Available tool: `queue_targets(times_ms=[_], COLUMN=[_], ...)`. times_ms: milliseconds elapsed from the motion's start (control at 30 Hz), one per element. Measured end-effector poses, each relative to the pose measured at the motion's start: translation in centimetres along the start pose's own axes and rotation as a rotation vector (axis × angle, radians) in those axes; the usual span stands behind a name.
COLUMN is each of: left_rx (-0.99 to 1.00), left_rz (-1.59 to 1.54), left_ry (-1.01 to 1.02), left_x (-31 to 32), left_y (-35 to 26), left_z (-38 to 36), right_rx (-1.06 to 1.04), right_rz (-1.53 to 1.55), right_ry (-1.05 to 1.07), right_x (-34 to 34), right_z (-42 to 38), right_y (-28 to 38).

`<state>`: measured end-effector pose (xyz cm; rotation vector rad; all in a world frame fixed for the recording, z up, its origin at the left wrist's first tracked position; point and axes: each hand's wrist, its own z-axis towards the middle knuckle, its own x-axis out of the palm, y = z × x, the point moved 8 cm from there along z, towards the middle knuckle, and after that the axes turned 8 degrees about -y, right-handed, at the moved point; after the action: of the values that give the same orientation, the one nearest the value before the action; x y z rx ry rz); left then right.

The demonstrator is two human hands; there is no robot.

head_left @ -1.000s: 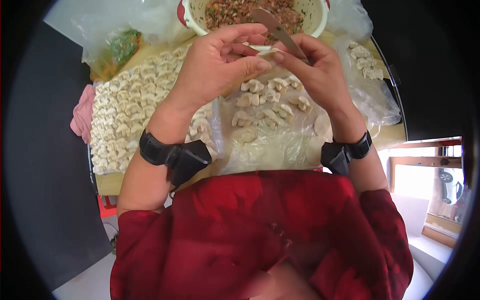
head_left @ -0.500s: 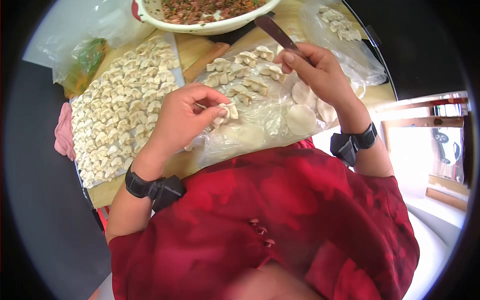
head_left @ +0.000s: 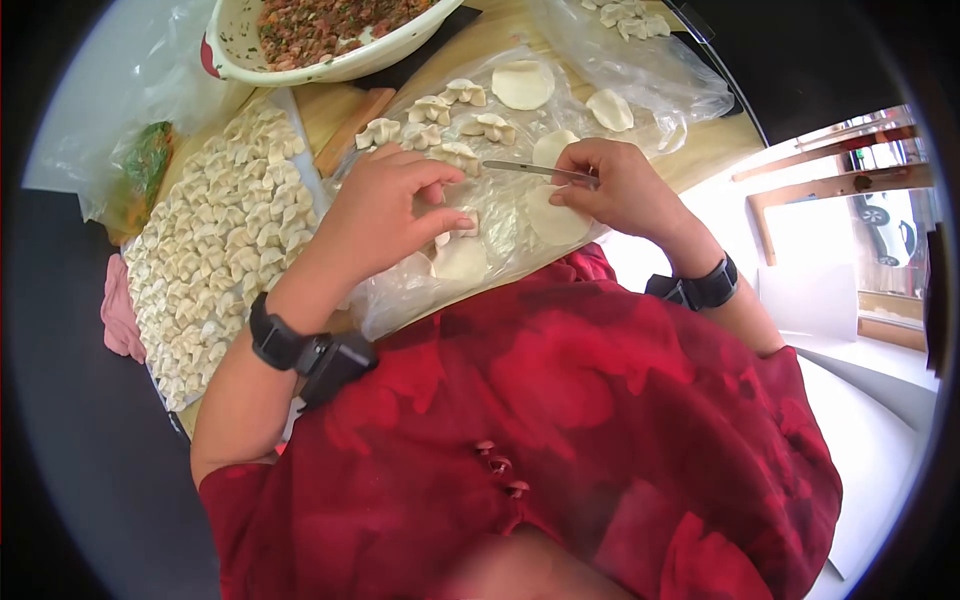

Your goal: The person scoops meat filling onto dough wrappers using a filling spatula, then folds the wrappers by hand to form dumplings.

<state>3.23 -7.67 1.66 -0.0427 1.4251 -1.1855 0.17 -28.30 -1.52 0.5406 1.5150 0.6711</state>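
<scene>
My left hand (head_left: pixel 395 205) is over the plastic sheet (head_left: pixel 395 308) with thumb and fingers apart. Just under its thumb tip, a folded dumpling (head_left: pixel 467 226) lies partly hidden, beside a round dough wrapper (head_left: pixel 460 260). My right hand (head_left: pixel 622 188) grips a flat-bladed knife (head_left: pixel 530 169), whose blade points left toward the row of dumplings. Right below those fingers is another round wrapper (head_left: pixel 556 218), its edge at my thumb tip. Several finished dumplings (head_left: pixel 425 109) sit on the sheet beyond my left hand.
A white bowl of minced filling (head_left: pixel 340 70) stands at the back. To the left, a tray (head_left: pixel 305 165) is packed with dumplings. More wrappers (head_left: pixel 523 86) lie at the back of the sheet, and a plastic bag (head_left: pixel 640 80) spreads at the back right. A pink cloth (head_left: pixel 122 310) hangs at the left edge.
My left hand has let go of the dumpling, which is now down on the sheet. My right hand has come lower with the knife, now nearly level over the wrappers. The whole view has shifted.
</scene>
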Motion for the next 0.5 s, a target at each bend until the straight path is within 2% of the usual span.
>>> queue_targets(times_ms=[33,100,200,233,300,433,500], left_rx=[-0.004,0.182,0.22,0.226,0.19,0.218,0.164], left_rz=[0.002,0.126,0.208,0.208,0.112,0.194,0.217], left_ry=[-0.004,0.073,0.065,0.068,-0.112,-0.077,-0.029], left_x=[0.1,1.2,1.7,1.8,0.4,1.3,1.6], left_y=[0.2,-0.9,-1.4,-1.4,-1.3,-1.1,-1.0], left_z=[0.3,0.7,1.0,1.2,1.7,1.7,1.5], right_rx=[0.018,0.036,0.068,0.066,0.063,0.074,0.076], right_rz=[0.035,0.069,0.132,0.141,0.15,0.236,0.28], right_ry=[0.005,0.011,-0.003,-0.012,-0.027,-0.023,-0.017], right_x=[0.0,-0.1,-1.0,-1.3,-1.5,-1.3,-1.2], right_z=[0.1,0.2,-0.1,-0.2,-0.1,0.3,0.6], right_y=[-0.1,0.1,0.5,0.4,0.4,0.1,-0.1])
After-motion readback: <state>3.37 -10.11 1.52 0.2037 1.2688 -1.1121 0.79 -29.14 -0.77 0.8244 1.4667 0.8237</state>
